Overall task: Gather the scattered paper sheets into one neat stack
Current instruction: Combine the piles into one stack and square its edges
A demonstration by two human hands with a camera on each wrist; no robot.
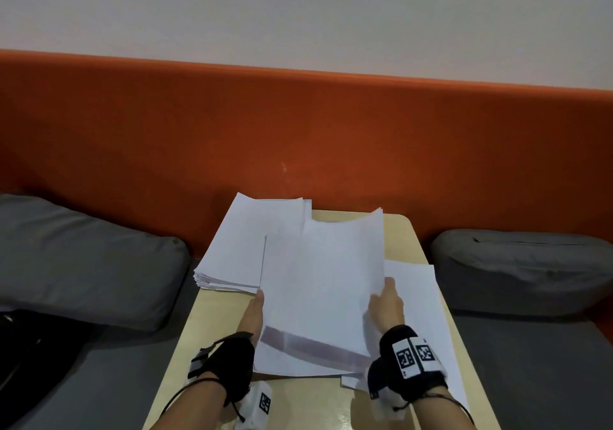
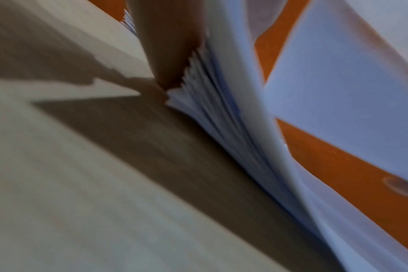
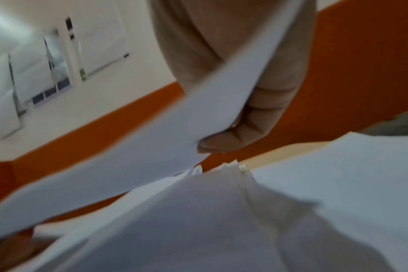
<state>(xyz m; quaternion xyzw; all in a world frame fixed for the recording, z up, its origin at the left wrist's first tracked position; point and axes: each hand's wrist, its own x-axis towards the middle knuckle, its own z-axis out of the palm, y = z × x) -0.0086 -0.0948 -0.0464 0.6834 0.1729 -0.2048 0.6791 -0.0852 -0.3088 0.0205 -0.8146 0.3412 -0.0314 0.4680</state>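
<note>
Both hands were raised over the small table, the left hand and right hand each pinching a side edge of a lifted bundle of sheets. A paper stack overhung the table's far-left corner; loose sheets lay below right.

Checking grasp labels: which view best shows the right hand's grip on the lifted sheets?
Right wrist. It shows the right hand close up, thumb and fingers pinching the lifted sheets. The head view shows that hand only from behind at the sheets' right edge. The left wrist view shows no right hand, only paper edges beside the left hand.
</note>
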